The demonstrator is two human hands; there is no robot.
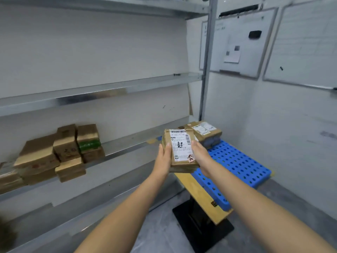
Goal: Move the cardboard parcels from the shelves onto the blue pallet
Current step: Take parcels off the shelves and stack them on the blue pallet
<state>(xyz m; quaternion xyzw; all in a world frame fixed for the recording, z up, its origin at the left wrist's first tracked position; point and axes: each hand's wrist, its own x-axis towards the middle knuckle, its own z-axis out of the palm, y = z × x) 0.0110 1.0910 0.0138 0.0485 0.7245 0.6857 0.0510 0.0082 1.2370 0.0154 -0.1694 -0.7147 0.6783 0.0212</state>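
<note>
Gripping 1 labelled cardboard parcel (pixel 180 150) between the left hand (pixel 164 157) and the right hand (pixel 200 154), each clasping a side edge, label facing up. Holding it in the air, near the blue pallet (pixel 237 165) and just beside the lower shelf (pixel 127 145). Lying on the pallet's far corner, a small pile (pixel 206 132) of parcels; resting on that shelf at left, several brown boxes (pixel 60 152).

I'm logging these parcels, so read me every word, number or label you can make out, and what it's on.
"超": handwritten in black on the white label of the held parcel.
Printed lines and numbers on that label: too blurred.
Labels on the pallet parcels: too small.
Marks on the shelf parcels: blurred.
Writing on the whiteboard: too faint.
</note>
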